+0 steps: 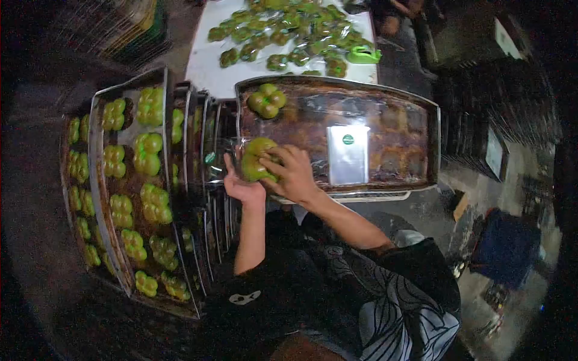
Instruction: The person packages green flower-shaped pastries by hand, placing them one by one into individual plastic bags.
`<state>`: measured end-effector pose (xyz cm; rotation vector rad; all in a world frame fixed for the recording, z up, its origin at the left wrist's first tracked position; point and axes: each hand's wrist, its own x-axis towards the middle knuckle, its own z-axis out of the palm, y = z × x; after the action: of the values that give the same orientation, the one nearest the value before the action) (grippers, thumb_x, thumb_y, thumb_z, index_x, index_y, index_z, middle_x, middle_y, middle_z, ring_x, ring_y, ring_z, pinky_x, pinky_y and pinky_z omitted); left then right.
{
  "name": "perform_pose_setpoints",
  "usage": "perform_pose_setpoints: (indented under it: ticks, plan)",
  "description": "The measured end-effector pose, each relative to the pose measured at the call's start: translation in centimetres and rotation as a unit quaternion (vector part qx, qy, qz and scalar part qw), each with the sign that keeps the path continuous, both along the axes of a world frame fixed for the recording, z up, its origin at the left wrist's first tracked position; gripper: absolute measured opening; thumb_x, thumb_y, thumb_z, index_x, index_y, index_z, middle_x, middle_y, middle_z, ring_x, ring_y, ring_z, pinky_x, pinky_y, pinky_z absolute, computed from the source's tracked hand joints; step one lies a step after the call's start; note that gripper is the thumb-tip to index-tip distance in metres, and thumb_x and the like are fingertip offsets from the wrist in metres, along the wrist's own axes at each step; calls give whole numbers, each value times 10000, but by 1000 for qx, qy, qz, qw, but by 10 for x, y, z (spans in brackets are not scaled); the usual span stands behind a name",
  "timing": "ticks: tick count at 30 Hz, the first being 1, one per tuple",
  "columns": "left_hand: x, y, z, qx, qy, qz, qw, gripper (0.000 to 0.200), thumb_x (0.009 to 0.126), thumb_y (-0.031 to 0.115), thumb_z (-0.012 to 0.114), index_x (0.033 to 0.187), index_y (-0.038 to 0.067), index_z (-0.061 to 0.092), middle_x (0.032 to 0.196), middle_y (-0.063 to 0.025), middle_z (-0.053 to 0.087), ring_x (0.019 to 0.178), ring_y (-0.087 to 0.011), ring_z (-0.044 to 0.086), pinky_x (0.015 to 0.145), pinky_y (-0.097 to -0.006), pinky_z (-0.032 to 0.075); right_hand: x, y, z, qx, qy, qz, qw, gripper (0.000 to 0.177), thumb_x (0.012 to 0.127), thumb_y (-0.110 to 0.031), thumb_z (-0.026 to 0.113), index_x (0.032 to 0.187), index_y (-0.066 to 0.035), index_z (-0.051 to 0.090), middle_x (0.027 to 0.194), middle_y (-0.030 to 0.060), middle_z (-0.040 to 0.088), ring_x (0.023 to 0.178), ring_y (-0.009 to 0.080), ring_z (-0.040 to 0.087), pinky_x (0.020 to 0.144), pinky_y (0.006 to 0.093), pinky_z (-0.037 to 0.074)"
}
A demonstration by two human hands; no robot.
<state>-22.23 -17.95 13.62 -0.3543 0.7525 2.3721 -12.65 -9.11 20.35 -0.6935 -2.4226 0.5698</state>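
My right hand (pixel 293 172) grips a green lobed bun (pixel 257 159), fingers curled over its top and side. Close against the bun's left, my left hand (pixel 244 185) holds a clear plastic bag (pixel 215 162) with a small green label; its fingers are partly hidden by the plastic. Both hands are over the left end of a worn baking tray (pixel 385 123). Another green bun sits in that tray's far left corner (pixel 267 100). A stack of flat clear bags (pixel 348 162) with a green label lies in the tray's middle.
To my left, several trays (pixel 133 198) of green buns stand in a rack. A white table (pixel 208 66) ahead carries many bagged buns (pixel 289 33) and a bright green tape-dispenser-like object (pixel 363 55). Stacked dark trays (pixel 469 141) and a dark blue bin-like object (pixel 506 246) are at right.
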Motion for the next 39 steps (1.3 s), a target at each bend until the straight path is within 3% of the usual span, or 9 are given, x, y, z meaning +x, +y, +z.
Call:
perform_pose_setpoints:
  ticks: [15, 17, 20, 23, 25, 27, 33, 37, 39]
  plan:
    - [134, 51, 31, -189, 26, -369, 910, 445, 759, 278, 566, 1103, 29, 434, 990, -87, 537, 810, -218, 537, 725, -327, 456, 96, 57, -37, -354, 32, -118, 927, 265, 696, -84, 608, 943, 7, 580, 796, 175, 597, 742, 292, 583, 674, 327, 459]
    - [158, 50, -22, -240, 381, -470, 759, 525, 751, 248, 593, 1179, 37, 375, 1102, -117, 479, 957, -232, 491, 783, -329, 435, 94, 115, -50, -209, -3, -160, 965, 135, 756, -139, 555, 740, -12, 598, 660, 163, 578, 605, 313, 566, 532, 347, 435]
    - [199, 29, -119, -288, 843, -398, 219, 660, 736, 207, 585, 1277, 39, 247, 1266, -204, 269, 1196, -326, 250, 816, -385, 417, 53, 182, -19, -170, 49, -223, 959, 218, 767, -200, 539, 862, -4, 553, 752, 209, 557, 696, 370, 532, 610, 395, 418]
    - [198, 48, -70, -387, 711, -549, 210, 363, 709, 124, 557, 1045, 21, 464, 1055, -212, 455, 1000, -319, 444, 701, -388, 453, 63, 165, -51, -40, 62, -133, 988, 487, 695, -147, 619, 1099, 23, 407, 1043, 222, 504, 871, 346, 535, 716, 398, 439]
    - [183, 40, -68, -370, 728, -539, 207, 101, 702, 15, 502, 702, 34, 601, 775, -168, 598, 686, -309, 587, 607, -357, 471, 122, 113, -32, -394, -83, -10, 915, 469, 762, -273, 573, 1122, -11, 425, 940, 226, 553, 840, 329, 559, 748, 416, 421]
    - [167, 41, -21, -391, 608, -503, 473, 95, 722, 6, 515, 717, 27, 607, 759, -141, 601, 636, -267, 591, 588, -328, 467, 188, 54, -69, -472, -219, 73, 851, 375, 786, -337, 538, 884, 24, 564, 698, 215, 577, 711, 338, 578, 650, 408, 433]
    - [164, 56, -13, -386, 433, -439, 686, 121, 728, 59, 613, 832, -3, 612, 745, -58, 594, 650, -118, 566, 594, -253, 443, 191, 21, -93, -259, -217, -134, 931, 405, 816, -284, 480, 1100, 5, 466, 614, 156, 570, 593, 282, 565, 550, 376, 436]
    - [145, 64, 34, -278, 521, -397, 702, 111, 740, 33, 594, 837, -17, 608, 829, -38, 540, 737, -93, 514, 636, -224, 425, 149, 71, -121, -837, 170, -67, 516, 463, 873, -349, 379, 1241, -68, 359, 729, 87, 595, 698, 235, 575, 662, 371, 472]
    - [132, 59, 9, -320, 401, -293, 807, 240, 745, 38, 589, 983, 21, 561, 981, -58, 524, 838, -150, 515, 727, -274, 422, 94, 85, -91, -673, 237, -19, 700, 602, 858, -480, 312, 1306, -87, 231, 959, 133, 564, 921, 239, 521, 856, 393, 379]
